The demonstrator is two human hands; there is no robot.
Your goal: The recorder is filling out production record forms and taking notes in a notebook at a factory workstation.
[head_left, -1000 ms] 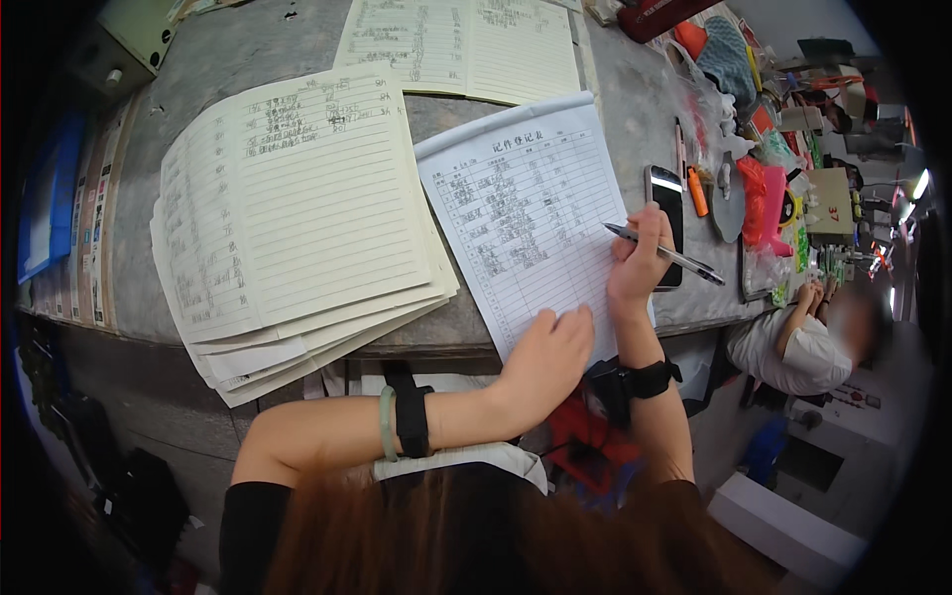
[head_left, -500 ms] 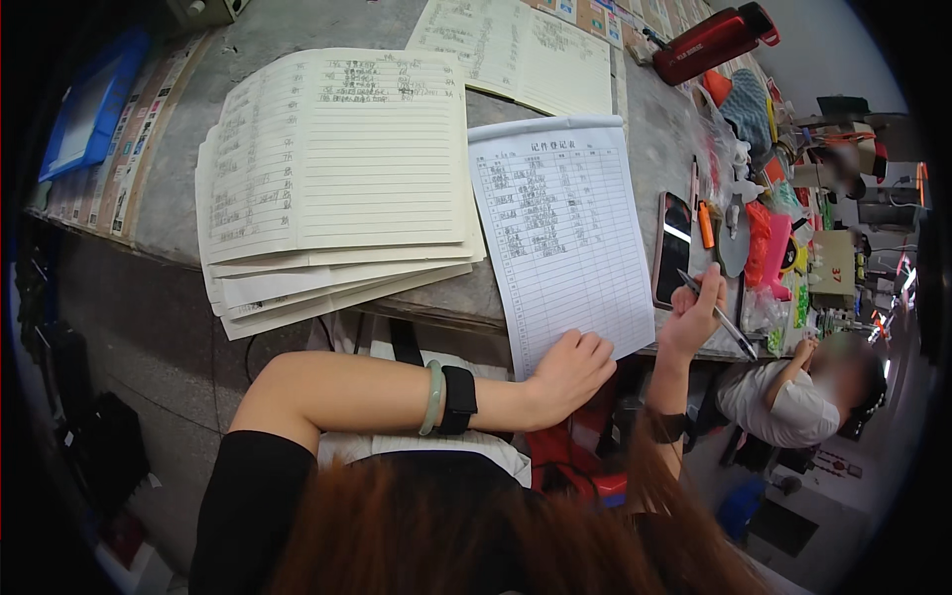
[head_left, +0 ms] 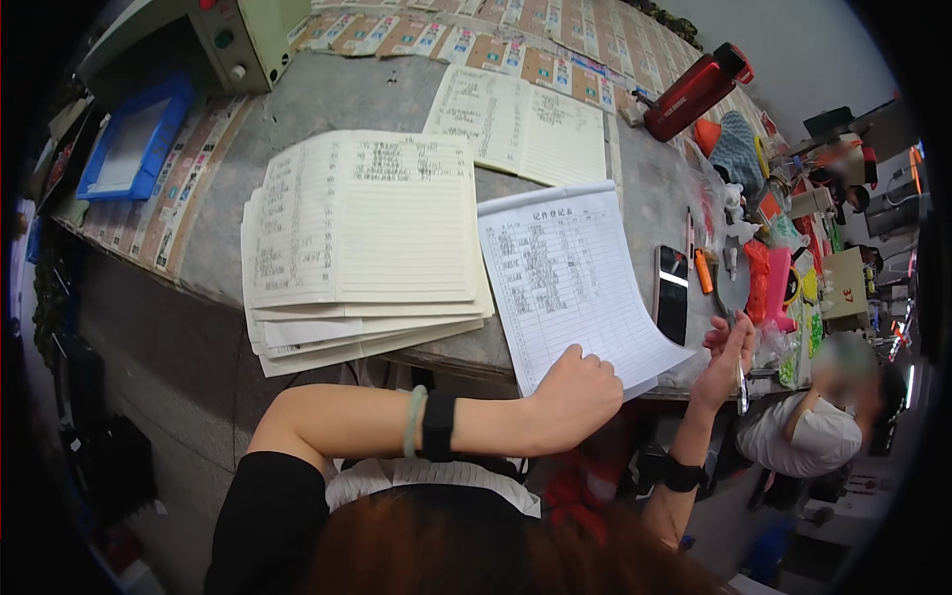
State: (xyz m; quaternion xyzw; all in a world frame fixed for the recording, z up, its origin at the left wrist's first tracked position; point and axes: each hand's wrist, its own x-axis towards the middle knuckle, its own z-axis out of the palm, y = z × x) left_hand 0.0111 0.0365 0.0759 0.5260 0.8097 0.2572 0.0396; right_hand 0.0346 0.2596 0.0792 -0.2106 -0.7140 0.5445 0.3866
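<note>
A pad of printed forms [head_left: 570, 322], partly filled in by hand, lies at the table's near edge. My left hand [head_left: 573, 402] has its fingers curled at the pad's bottom edge, closed on the top sheet, whose lower right corner bows upward. Off the pad's right side, my right hand [head_left: 729, 359] holds a pen [head_left: 742, 389] between its fingers, the pen pointing down and away from the paper. To the pad's left rests an open ruled notebook [head_left: 402, 238] on top of several others. Another open notebook [head_left: 565, 134] with handwriting lies behind the pad.
A dark phone [head_left: 672, 296] and an orange marker [head_left: 703, 270] lie right of the pad. Beyond are a red bottle [head_left: 697, 91] and cluttered small items. A blue tray [head_left: 139, 139] and a machine box [head_left: 243, 45] stand far left. A person in white [head_left: 798, 436] sits at right.
My left hand has bunched at the sheet's bottom, and the sheet's lower right corner has lifted. My right hand has turned, the pen now hanging lower. The view has shifted, showing more of the far table.
</note>
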